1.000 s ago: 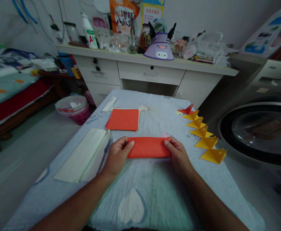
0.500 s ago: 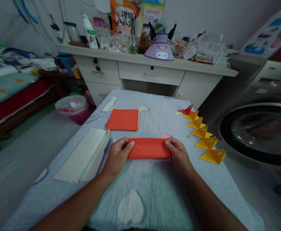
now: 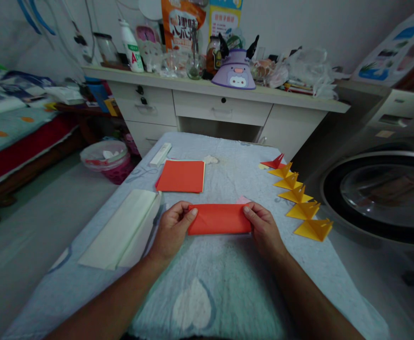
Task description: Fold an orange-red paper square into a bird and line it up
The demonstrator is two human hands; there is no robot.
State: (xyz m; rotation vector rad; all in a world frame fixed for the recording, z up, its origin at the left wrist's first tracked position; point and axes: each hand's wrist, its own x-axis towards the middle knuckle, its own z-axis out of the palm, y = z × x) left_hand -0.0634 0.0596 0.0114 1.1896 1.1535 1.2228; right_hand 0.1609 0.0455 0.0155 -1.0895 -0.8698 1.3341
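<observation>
A red-orange sheet of folded paper (image 3: 219,219), now a wide rectangle, is stretched level between both hands over the cloth-covered table (image 3: 235,160). My left hand (image 3: 174,226) pinches its left end, thumb on top and fingers behind. At the right end my right hand (image 3: 263,226) grips it the same way. A faint crease shows near the paper's left part. Beyond it lies a stack of square coloured paper (image 3: 181,176) with red-orange on top. Along the table's right side stand several yellow origami cranes (image 3: 315,229) and one red crane (image 3: 275,162).
Left of my hands lies a pale folded paper sheet (image 3: 122,231). A white narrow box (image 3: 161,154) sits behind the stack. A small pink scrap (image 3: 243,199) is by my right fingers. A white desk (image 3: 224,106) stands behind, a washing machine (image 3: 387,189) to the right, a bin (image 3: 106,158) to the left.
</observation>
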